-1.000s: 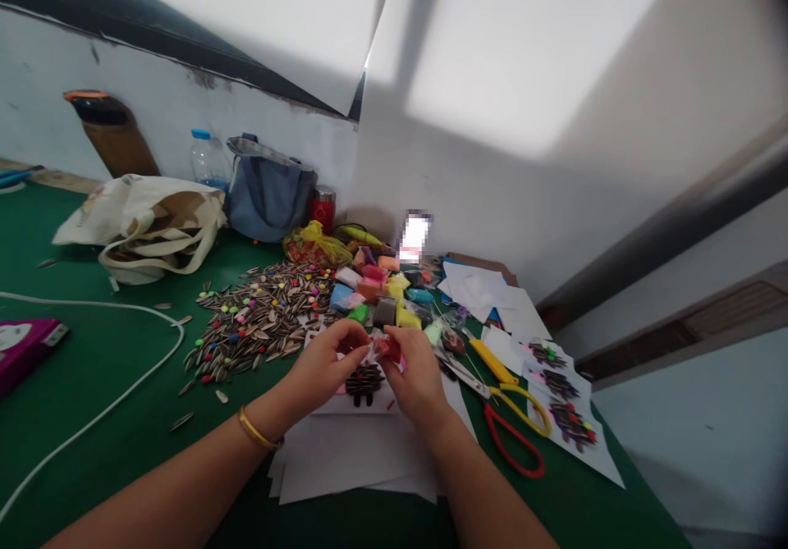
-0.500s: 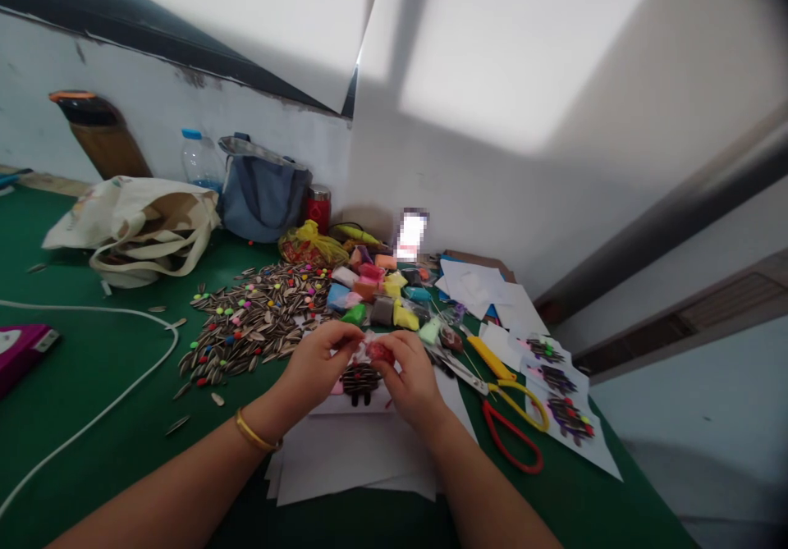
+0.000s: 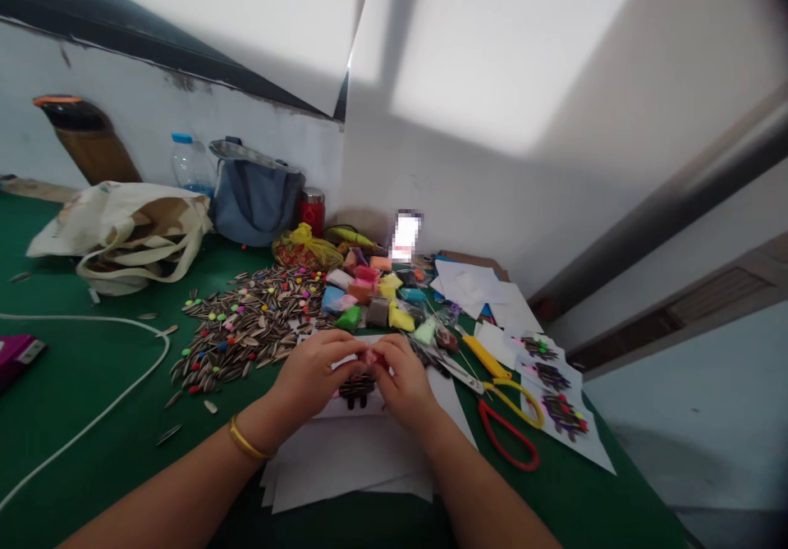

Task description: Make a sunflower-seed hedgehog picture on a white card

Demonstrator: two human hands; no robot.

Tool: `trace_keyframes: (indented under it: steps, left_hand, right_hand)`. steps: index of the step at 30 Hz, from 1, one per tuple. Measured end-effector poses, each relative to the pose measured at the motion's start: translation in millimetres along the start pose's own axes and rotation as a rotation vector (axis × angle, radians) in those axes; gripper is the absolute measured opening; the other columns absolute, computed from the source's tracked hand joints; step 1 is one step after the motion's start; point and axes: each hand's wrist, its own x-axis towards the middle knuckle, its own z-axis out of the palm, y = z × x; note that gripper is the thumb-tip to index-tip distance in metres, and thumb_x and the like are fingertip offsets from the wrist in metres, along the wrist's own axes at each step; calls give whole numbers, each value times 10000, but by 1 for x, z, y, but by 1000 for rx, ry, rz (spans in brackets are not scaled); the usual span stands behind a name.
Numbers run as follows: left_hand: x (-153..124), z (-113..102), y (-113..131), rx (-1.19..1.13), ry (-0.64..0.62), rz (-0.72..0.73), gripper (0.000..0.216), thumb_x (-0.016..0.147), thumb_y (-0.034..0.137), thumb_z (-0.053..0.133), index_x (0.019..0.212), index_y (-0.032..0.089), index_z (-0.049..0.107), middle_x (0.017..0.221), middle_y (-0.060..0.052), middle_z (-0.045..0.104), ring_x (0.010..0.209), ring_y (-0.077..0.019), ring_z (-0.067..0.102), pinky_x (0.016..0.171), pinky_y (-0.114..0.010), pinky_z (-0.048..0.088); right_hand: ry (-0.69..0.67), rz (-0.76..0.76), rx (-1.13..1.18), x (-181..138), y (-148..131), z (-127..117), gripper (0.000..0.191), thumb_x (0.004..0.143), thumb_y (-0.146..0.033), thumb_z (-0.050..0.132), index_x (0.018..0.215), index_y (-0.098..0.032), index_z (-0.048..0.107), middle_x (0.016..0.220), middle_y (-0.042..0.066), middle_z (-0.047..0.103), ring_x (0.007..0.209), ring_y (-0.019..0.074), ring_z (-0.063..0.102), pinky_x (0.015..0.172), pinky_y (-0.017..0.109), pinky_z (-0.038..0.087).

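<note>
My left hand [image 3: 313, 372] and my right hand [image 3: 400, 381] meet fingertip to fingertip over a white sheet [image 3: 345, 450]. Between them they pinch a small red and pink lump of clay [image 3: 371, 358]. Just below the fingers lies a dark seed figure [image 3: 357, 387] stuck on the paper. A gold bangle [image 3: 246, 444] circles my left wrist. A heap of striped sunflower seeds [image 3: 246, 331] dotted with coloured clay balls spreads to the left of my hands. Small packs of coloured clay [image 3: 375, 303] lie just beyond them.
Scissors with red and yellow handles [image 3: 505, 418] lie to the right, next to sheets bearing finished seed figures [image 3: 560, 405]. At the back stand a cream tote bag [image 3: 123, 229], a blue bag [image 3: 255, 196], a water bottle [image 3: 188, 163] and a red can [image 3: 313, 208]. A white cable [image 3: 111, 401] crosses the green table.
Both hands have closed tighter together around the red clay and dropped slightly toward the seed figure. The camera has turned a little to the right.
</note>
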Motion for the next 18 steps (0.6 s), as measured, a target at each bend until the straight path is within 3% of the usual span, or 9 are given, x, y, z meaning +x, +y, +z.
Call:
trace_keyframes:
  steps: [9,12,16,18]
  left_hand:
    - [2,0,2,199,16,129,55,869,174,623,874,186,677,924,-66,693,852,-208,629,771,-334,512]
    - [3,0,4,192,36,98,80,897,198,586,856,180,652,929,-70,670,875,-209,609,794,-338,501]
    - [2,0,6,124,5,2,137,930,241,541,835,190,625,928,-55,651,908,-203,595,830,-335,485]
    - [1,0,7,78,-51,-42,148,929,252,543,813,198,617,912,-40,643,903,-197,588,824,-328,478]
  right_hand:
    - [6,-17,-55,0,0,1,143,924,-205,526,1010,-191,640,998,74,574,910,191,560,816,319,477]
    - [4,-20,-89,0,0,1,203,913,-204,531,1094,-192,623,1060,91,585,961,201,571,856,335,487]
    - [37,-113,-231,0,1,1,515,823,-267,670,1311,-195,521,1227,129,577,1104,257,550,946,407,458]
    - [48,-166,-319,-1,2,0,497,822,-298,689,1287,-202,542,1196,121,608,1063,262,563,913,417,449]
